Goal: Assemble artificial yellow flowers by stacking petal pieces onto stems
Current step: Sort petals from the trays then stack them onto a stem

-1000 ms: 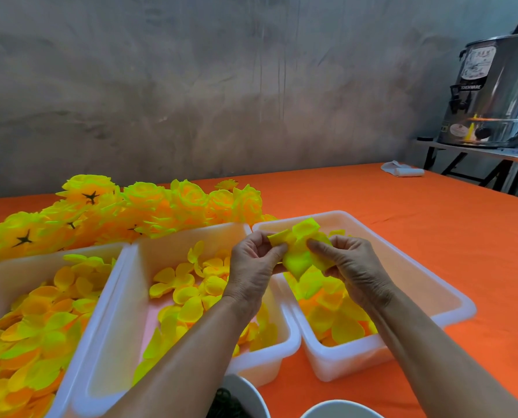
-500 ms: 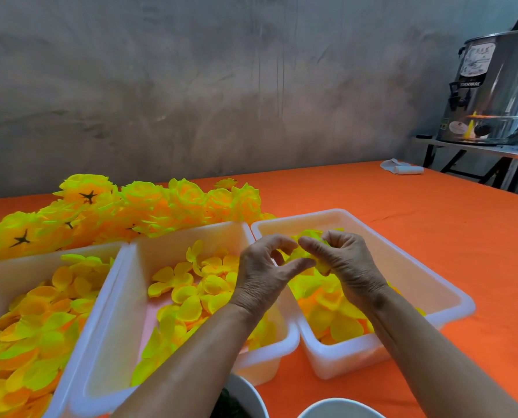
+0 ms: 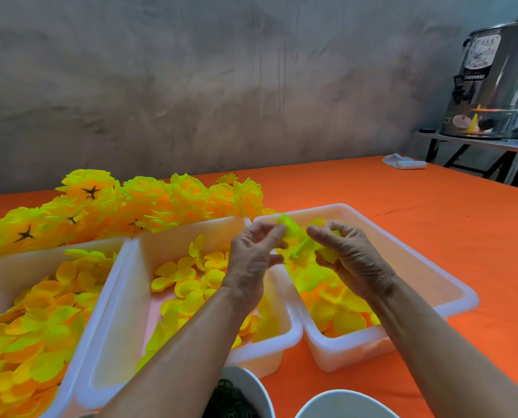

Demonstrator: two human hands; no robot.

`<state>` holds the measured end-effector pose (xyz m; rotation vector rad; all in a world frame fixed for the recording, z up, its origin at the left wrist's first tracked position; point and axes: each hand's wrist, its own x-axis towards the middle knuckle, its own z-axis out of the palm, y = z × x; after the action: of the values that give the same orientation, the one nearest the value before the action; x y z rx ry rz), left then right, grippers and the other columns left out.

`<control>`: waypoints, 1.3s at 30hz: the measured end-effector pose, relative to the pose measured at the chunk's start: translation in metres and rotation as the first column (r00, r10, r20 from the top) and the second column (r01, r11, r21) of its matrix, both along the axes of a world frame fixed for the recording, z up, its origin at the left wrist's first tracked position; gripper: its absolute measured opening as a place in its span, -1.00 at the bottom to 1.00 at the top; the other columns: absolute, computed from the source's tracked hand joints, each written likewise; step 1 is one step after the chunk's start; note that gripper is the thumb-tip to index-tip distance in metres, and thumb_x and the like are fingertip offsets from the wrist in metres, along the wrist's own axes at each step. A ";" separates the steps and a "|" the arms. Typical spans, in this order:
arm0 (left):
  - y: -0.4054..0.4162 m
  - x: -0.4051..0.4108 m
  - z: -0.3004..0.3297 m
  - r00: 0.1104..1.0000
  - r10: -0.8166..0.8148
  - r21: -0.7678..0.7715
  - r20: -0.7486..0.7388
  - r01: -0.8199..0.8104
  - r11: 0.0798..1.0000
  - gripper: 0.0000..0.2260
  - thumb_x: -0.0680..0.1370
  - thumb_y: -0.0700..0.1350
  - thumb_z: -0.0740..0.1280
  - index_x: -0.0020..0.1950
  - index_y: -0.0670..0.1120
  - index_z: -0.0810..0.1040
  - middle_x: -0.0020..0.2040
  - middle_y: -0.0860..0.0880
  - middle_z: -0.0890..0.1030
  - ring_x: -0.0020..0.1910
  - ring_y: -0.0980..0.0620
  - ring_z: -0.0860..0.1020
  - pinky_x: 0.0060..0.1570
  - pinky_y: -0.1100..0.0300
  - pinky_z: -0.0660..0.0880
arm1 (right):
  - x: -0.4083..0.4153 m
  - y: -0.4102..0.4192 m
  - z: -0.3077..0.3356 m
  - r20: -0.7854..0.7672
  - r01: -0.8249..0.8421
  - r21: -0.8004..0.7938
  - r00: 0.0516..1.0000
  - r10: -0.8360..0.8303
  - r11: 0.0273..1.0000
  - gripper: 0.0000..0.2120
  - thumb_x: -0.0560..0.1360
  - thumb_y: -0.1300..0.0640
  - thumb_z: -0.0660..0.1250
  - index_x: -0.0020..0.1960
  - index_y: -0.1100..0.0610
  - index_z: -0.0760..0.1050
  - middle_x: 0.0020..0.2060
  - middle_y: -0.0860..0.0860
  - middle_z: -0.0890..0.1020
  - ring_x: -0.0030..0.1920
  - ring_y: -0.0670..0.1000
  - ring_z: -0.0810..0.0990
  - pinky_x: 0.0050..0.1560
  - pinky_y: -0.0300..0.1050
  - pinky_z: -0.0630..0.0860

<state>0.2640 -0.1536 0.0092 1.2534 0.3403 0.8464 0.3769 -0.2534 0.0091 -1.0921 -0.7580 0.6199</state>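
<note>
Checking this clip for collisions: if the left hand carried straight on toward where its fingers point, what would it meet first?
Probably the yellow petal piece that the left hand pinches, then the right hand beyond; depth is uncertain.

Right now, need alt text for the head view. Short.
Two bare hands, left and right, pinch yellow petal pieces above the right-most white tray of three petal-filled trays on an orange table. Finished yellow flowers are heaped behind the trays.
</note>
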 end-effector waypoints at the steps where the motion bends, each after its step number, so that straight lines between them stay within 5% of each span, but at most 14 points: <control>1: 0.003 0.000 0.000 0.998 0.065 -0.051 0.003 -0.065 0.997 -0.82 0.54 -0.25 0.31 -0.24 -0.04 0.50 -0.32 0.02 0.59 -0.39 0.15 0.57 -0.47 0.34 0.43 | 0.002 0.001 -0.002 0.016 0.043 -0.006 0.999 -0.043 0.999 -0.66 0.28 0.20 0.45 -0.39 0.05 0.26 -0.57 -0.10 0.34 -0.58 -0.13 0.28 -0.49 -0.30 0.27; 6: 0.004 0.001 -0.003 0.987 0.159 -0.064 0.012 -0.158 0.985 -0.80 0.55 -0.36 0.24 -0.25 -0.15 0.41 -0.28 -0.16 0.59 -0.43 0.06 0.64 -0.51 0.29 0.50 | 0.004 0.002 -0.009 0.165 0.213 -0.023 0.964 -0.206 0.977 -0.60 0.39 0.45 0.37 -0.37 0.12 0.23 -0.46 0.06 0.45 -0.51 -0.05 0.56 -0.49 -0.30 0.41; 10: 0.006 0.002 -0.003 0.982 0.183 -0.145 0.052 -0.174 0.974 -0.77 0.46 -0.44 0.32 -0.21 -0.16 0.38 -0.31 -0.16 0.54 -0.47 0.02 0.62 -0.47 0.25 0.54 | 0.004 0.004 -0.009 0.191 0.241 0.012 0.952 -0.239 0.970 -0.59 0.37 0.52 0.35 -0.40 0.17 0.23 -0.33 0.15 0.53 -0.49 -0.08 0.54 -0.42 -0.27 0.51; 15: 0.007 0.003 -0.007 0.992 0.117 -0.034 -0.053 -0.119 0.992 -0.73 0.41 -0.34 0.44 0.05 -0.16 0.49 -0.20 -0.09 0.55 -0.40 0.13 0.55 -0.45 0.30 0.50 | 0.004 0.005 -0.012 0.284 0.253 -0.005 0.928 -0.241 0.968 -0.59 0.34 0.50 0.40 -0.42 0.16 0.25 -0.38 0.11 0.54 -0.44 -0.16 0.50 -0.40 -0.31 0.45; 18: 0.005 0.004 -0.009 0.984 0.145 0.014 -0.104 -0.144 0.989 -0.87 0.46 -0.34 0.40 -0.08 -0.14 0.59 -0.31 0.00 0.54 -0.39 0.12 0.47 -0.48 0.32 0.48 | 0.007 0.006 -0.013 0.305 0.319 0.015 0.901 -0.308 0.948 -0.57 0.34 0.50 0.40 -0.42 0.14 0.24 -0.38 0.10 0.54 -0.40 -0.18 0.52 -0.39 -0.29 0.44; 21: 0.008 0.004 -0.008 0.960 0.267 0.004 -0.081 -0.268 0.964 -0.84 0.52 -0.32 0.33 -0.16 -0.08 0.57 -0.31 -0.03 0.49 -0.44 0.16 0.43 -0.50 0.33 0.47 | 0.014 0.005 -0.014 0.344 0.556 0.011 0.778 -0.525 0.831 -0.57 0.34 0.45 0.41 -0.46 0.10 0.26 -0.41 0.07 0.53 -0.36 -0.10 0.52 -0.25 -0.18 0.43; 25: 0.014 0.003 -0.006 0.948 0.319 -0.152 -0.019 -0.318 0.936 -0.89 0.57 -0.29 0.27 -0.04 -0.11 0.54 -0.28 -0.06 0.48 -0.40 0.12 0.46 -0.50 0.31 0.51 | 0.028 0.002 -0.016 0.273 0.803 -0.059 0.584 -0.764 0.593 -0.71 0.33 0.29 0.46 -0.41 0.08 0.40 -0.44 -0.01 0.46 -0.32 0.02 0.43 -0.19 -0.06 0.40; 28: 0.009 0.001 -0.005 0.979 0.206 -0.140 0.007 -0.203 0.969 -0.92 0.54 -0.25 0.32 -0.08 -0.10 0.57 -0.30 -0.02 0.60 -0.42 0.10 0.57 -0.48 0.29 0.52 | 0.027 0.001 -0.016 0.312 0.837 -0.081 0.537 -0.784 0.541 -0.87 0.35 0.22 0.47 -0.20 0.12 0.52 -0.30 -0.02 0.55 -0.18 0.07 0.53 -0.05 -0.01 0.47; 32: 0.008 -0.001 -0.003 0.989 0.145 -0.149 0.028 -0.140 0.979 -0.97 0.50 -0.26 0.36 -0.12 -0.15 0.57 -0.42 0.00 0.62 -0.51 0.10 0.57 -0.50 0.30 0.51 | 0.025 -0.004 -0.014 0.312 0.884 -0.129 0.466 -0.828 0.449 -0.94 0.41 0.14 0.44 -0.17 0.12 0.58 -0.23 0.10 0.62 -0.09 0.15 0.58 0.00 0.00 0.48; 37: 0.005 -0.002 -0.003 0.994 0.102 -0.116 0.029 -0.098 0.988 -0.98 0.49 -0.24 0.38 -0.11 -0.14 0.59 -0.43 0.03 0.63 -0.52 0.10 0.56 -0.51 0.30 0.49 | 0.029 -0.007 -0.016 0.507 0.847 -0.361 0.530 -0.679 0.391 -0.76 0.43 0.16 0.41 0.09 0.12 0.62 0.04 0.19 0.65 0.12 0.21 0.54 0.13 -0.03 0.45; 39: 0.004 -0.001 -0.003 0.994 0.099 -0.131 0.046 -0.092 0.987 -0.95 0.49 -0.26 0.37 -0.13 -0.14 0.60 -0.40 0.03 0.64 -0.48 0.12 0.59 -0.49 0.30 0.51 | 0.027 -0.007 -0.015 0.603 0.876 -0.344 0.482 -0.636 0.338 -0.71 0.43 0.15 0.41 0.15 0.09 0.60 0.12 0.17 0.61 0.23 0.23 0.43 0.19 -0.03 0.37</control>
<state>0.2631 -0.1495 0.0064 1.0998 0.4088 0.9234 0.4039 -0.2604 -0.0062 -2.0688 -0.2032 -0.2567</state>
